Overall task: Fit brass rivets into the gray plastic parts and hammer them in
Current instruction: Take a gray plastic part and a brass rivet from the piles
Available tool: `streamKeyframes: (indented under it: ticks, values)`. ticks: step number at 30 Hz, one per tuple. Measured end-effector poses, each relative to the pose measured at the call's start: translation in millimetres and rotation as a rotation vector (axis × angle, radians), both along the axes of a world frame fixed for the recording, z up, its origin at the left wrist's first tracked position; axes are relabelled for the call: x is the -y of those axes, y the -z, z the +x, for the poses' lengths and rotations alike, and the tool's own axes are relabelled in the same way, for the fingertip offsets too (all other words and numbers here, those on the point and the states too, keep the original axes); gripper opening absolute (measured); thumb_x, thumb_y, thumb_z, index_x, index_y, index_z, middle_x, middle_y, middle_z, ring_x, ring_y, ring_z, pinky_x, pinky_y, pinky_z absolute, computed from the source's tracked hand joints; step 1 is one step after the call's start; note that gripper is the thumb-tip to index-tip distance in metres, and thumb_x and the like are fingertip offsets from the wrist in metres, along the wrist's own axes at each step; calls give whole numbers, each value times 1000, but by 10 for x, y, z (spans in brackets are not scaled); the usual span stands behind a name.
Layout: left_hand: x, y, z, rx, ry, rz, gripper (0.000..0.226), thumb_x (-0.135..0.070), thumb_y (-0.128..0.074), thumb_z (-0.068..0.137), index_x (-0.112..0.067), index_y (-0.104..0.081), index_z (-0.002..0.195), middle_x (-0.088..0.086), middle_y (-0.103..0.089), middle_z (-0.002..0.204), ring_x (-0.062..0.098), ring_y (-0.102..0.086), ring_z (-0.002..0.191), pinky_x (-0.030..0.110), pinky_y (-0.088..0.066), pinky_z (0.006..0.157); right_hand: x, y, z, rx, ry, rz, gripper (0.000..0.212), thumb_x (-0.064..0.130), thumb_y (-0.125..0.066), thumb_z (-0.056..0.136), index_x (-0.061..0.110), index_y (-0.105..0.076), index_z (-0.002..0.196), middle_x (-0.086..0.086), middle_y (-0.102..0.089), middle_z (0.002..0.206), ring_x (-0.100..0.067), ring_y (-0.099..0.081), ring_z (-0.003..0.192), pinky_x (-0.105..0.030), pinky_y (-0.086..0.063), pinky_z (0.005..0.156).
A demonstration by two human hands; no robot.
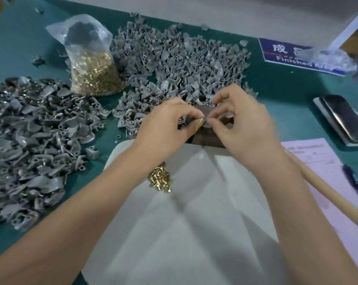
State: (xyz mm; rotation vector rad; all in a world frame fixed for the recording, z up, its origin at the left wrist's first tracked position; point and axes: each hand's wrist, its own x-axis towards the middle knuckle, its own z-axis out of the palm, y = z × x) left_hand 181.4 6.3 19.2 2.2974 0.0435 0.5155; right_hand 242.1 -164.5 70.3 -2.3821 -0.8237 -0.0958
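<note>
My left hand (165, 128) pinches a gray plastic part (186, 120) over a dark metal block (210, 136). My right hand (244, 128) pinches a small brass rivet (205, 119) at the part, fingertips nearly touching the left ones. A small heap of loose brass rivets (160, 178) lies on the white sheet (194, 223) under my left wrist. A wooden hammer handle (326, 192) lies to the right of my right forearm.
Big piles of gray parts lie at the back (174, 58) and at the left (29, 145). A plastic bag of rivets (91, 66) stands between them. At the right are a phone (342, 118), a pink form (318, 161), a pen (355, 184) and a blue sign (293, 54).
</note>
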Motion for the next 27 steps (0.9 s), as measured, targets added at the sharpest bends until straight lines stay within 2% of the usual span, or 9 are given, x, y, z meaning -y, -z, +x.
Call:
streamKeyframes:
  ticks: [5, 9, 16, 18, 21, 23, 27]
  values:
    - [-16, 38, 4, 53, 29, -19, 13, -20, -74, 92, -24, -79, 104, -6, -64, 94, -3, -54, 80, 17, -39, 70, -93, 12, -88, 133, -17, -74, 29, 16, -64, 89, 30, -51, 110, 17, -64, 89, -13, -49, 100, -41, -47, 74]
    - [4, 61, 9, 81, 18, -47, 13, -19, -74, 93, -19, -80, 104, -2, -67, 96, 8, -63, 86, 30, -51, 79, -124, 26, -108, 167, -41, -105, 26, 12, -58, 91, 25, -50, 112, 13, -62, 89, -18, -51, 98, -45, -49, 72]
    - [22, 39, -15, 55, -14, -90, 19, -27, -75, 90, -21, -80, 107, -7, -67, 96, 9, -64, 90, 38, -55, 82, -65, 63, -33, 54, -39, -23, 29, 12, -64, 91, 31, -49, 108, 17, -64, 91, -11, -56, 92, -40, -48, 72]
    - [32, 40, -12, 56, -17, -109, 17, -26, -77, 89, -22, -80, 104, -7, -66, 92, 7, -63, 86, 35, -53, 79, -64, 72, -23, 49, -38, -1, 31, 12, -66, 90, 32, -48, 106, 17, -65, 90, -11, -56, 91, -41, -50, 72]
    - [51, 35, -3, 74, -26, -117, 12, -24, -78, 88, -24, -81, 100, -11, -61, 86, 3, -58, 78, 19, -44, 69, -78, 111, -67, 106, 1, 70, 34, 12, -69, 87, 32, -47, 103, 18, -66, 86, -11, -55, 91, -42, -50, 70]
    - [51, 32, 0, 67, -29, -127, 11, -25, -77, 88, -27, -80, 98, -12, -60, 84, 2, -57, 76, 13, -39, 64, -77, 145, -89, 107, 26, 132, 38, 10, -71, 85, 33, -46, 102, 18, -67, 84, -14, -58, 91, -43, -51, 71]
    - [44, 29, -3, 46, -35, -139, 10, -29, -77, 89, -31, -80, 97, -13, -60, 84, 2, -57, 79, 16, -39, 65, -71, 179, -95, 39, 47, 210, 41, 10, -72, 84, 36, -44, 99, 17, -69, 84, -13, -63, 86, -41, -52, 71]
